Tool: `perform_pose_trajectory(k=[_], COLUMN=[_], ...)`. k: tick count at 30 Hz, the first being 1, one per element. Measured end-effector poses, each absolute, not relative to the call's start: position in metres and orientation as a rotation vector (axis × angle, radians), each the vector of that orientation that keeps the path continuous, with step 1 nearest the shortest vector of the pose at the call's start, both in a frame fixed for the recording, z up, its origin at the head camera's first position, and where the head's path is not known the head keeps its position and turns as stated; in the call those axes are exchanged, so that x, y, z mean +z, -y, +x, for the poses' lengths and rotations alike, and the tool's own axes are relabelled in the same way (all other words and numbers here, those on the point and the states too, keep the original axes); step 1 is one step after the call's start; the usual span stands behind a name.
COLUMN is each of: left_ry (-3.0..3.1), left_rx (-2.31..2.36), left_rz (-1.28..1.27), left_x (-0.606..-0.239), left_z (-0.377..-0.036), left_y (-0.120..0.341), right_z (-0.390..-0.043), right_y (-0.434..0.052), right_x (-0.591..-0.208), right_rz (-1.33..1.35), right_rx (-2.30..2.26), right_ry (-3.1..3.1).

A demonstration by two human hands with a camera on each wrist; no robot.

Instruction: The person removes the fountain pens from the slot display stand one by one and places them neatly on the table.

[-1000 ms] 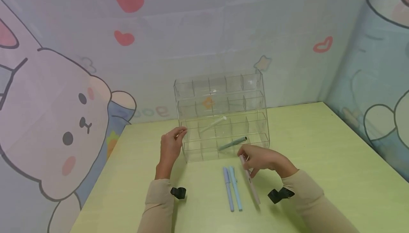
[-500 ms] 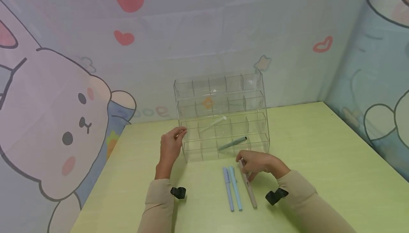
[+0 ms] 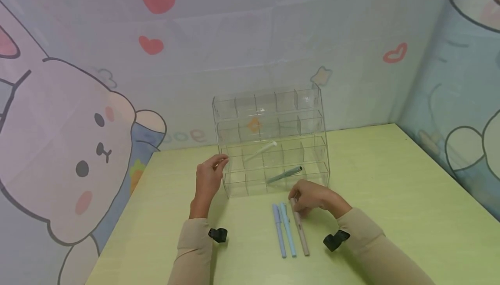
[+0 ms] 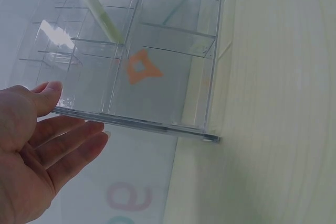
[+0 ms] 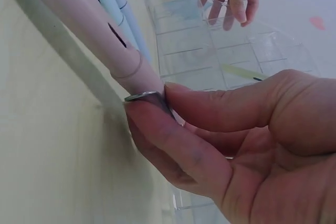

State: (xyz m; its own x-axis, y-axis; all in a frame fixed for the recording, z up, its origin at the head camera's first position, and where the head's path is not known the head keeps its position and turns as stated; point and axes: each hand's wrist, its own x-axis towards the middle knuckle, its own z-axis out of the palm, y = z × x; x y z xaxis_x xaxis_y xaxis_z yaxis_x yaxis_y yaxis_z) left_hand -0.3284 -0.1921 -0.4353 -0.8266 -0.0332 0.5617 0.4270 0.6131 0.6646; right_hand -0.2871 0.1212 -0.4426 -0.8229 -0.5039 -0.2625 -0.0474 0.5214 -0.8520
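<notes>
My right hand (image 3: 310, 196) pinches a dusty pink pen (image 3: 300, 233) near its clip end between thumb and fingers. In the right wrist view the pink pen (image 5: 100, 30) runs away from the fingertips, its metal clip (image 5: 149, 98) right at them. Beside it on the table lie a light blue pen (image 3: 288, 230) and a lavender pen (image 3: 279, 231). My left hand (image 3: 209, 176) holds the left side edge of a clear tiered pen rack (image 3: 236, 189), thumb on one face of the panel (image 4: 131, 121) and fingers on the other.
In the rack, a dark green pen (image 3: 285, 175) leans in the lowest tier and a pale yellow-green pen (image 3: 261, 150) in the tier above. A printed cloth backdrop (image 3: 242, 37) stands behind the pale green table (image 3: 371, 181).
My right hand has come slightly left and down with the pink pen. The pen's near end has swung left, closer to the light blue pen. The left hand holds still.
</notes>
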Motion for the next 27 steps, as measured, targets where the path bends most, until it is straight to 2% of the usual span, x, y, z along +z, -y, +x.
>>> perform_pose_trajectory(k=[27], left_ry=[2.299], left_rx=[-1.139], left_rz=[-0.329], left_x=[-0.4346], left_z=[-0.329], left_y=[0.1923], right_z=[-0.2864], right_y=[-0.1125], right_x=[-0.452], right_rz=[-0.546], right_rx=[-1.071], right_ry=[-2.51])
